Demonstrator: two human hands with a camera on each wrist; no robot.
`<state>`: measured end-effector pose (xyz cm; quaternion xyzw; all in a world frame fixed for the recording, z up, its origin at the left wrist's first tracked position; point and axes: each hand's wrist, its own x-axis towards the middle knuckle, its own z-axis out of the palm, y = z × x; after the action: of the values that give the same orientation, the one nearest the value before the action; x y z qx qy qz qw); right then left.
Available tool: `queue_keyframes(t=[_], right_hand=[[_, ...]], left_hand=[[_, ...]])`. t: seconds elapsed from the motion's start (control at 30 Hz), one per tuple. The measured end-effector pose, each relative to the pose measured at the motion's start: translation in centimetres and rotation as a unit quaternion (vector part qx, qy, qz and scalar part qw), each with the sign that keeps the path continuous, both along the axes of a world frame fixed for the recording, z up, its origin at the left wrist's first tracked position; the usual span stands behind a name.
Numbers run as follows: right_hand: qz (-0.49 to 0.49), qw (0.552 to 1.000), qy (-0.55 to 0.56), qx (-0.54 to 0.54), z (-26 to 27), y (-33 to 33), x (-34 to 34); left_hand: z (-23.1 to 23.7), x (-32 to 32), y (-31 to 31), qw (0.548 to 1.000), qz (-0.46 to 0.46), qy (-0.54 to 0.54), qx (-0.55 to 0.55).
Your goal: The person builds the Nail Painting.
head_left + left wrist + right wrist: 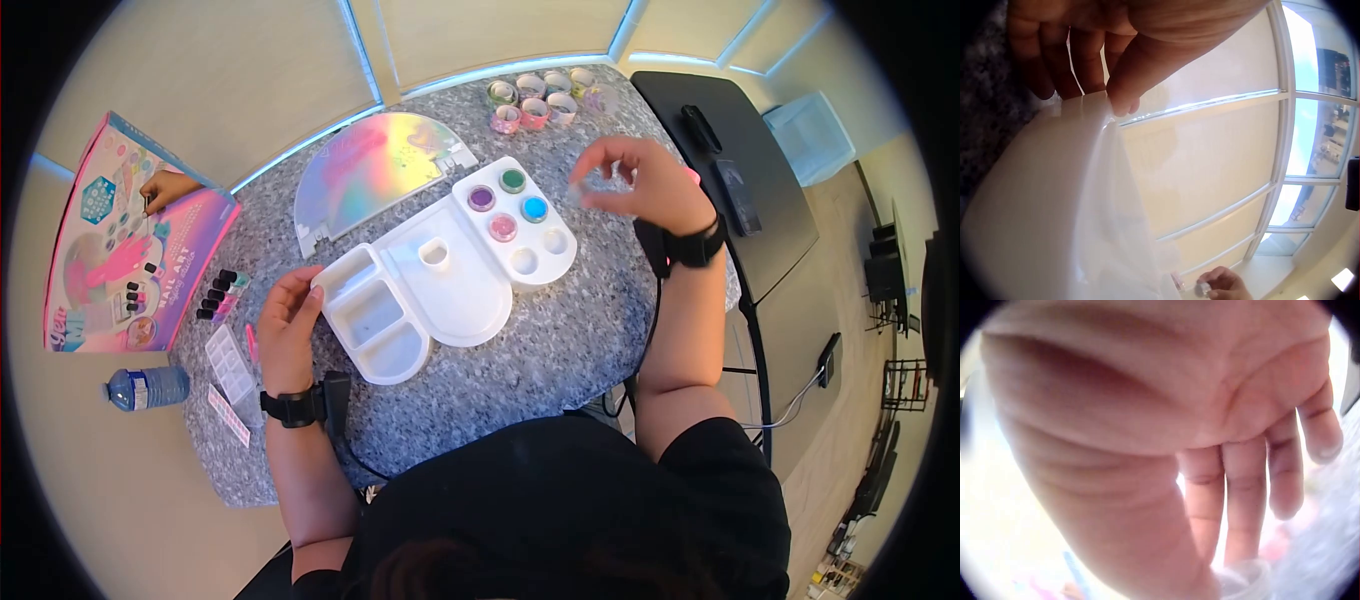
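My left hand grips the left edge of a white plastic tray, thumb above and fingers at the outer wall. In the left wrist view the thumb and fingers pinch the tray's rim. Raised beyond the tray's right end, my right hand pinches a small clear round pot between thumb and fingertips. Purple, green, blue and pink pots sit in the tray's round wells. Two wells nearest me, including one, hold no pot.
Behind the tray lies a shiny holographic half-round panel. Several tape rolls stand at the back. To the left are nail polish bottles, a small white compartment tray, a sticker strip, a water bottle and a nail art box.
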<state>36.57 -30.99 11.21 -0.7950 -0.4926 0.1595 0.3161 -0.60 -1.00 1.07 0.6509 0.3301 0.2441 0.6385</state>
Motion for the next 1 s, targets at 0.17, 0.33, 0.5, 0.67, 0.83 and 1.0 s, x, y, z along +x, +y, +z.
queue_keyframes(t=[0.17, 0.33, 0.5, 0.67, 0.83, 1.0], right_hand=[[0.177, 0.981, 0.05, 0.066, -0.5, 2.4, -6.3], [0.141, 0.988, -0.069, 0.002, -0.5, 2.6, -8.2], [0.164, 0.985, -0.046, 0.017, -0.9, 2.9, -7.4], [0.174, 0.983, -0.036, 0.051, -2.1, 2.8, -6.7], [0.014, 0.997, -0.017, 0.07, 0.5, 0.7, -1.6], [-0.253, 0.943, -0.213, -0.039, -5.5, -3.8, 6.4]], left_hand=[[0.0, 0.3, -0.1, 1.0, 0.005, 0.001, 0.014], [-0.1, 0.1, -0.2, 1.0, -0.001, -0.003, 0.008], [-0.1, 0.0, 0.0, 1.0, -0.001, -0.004, 0.003], [-0.2, -0.1, 0.1, 1.0, -0.002, 0.005, 0.0], [-0.5, -0.2, 0.2, 1.0, -0.007, 0.003, 0.008], [-0.4, -0.2, 0.3, 1.0, -0.006, 0.0, -0.005]])
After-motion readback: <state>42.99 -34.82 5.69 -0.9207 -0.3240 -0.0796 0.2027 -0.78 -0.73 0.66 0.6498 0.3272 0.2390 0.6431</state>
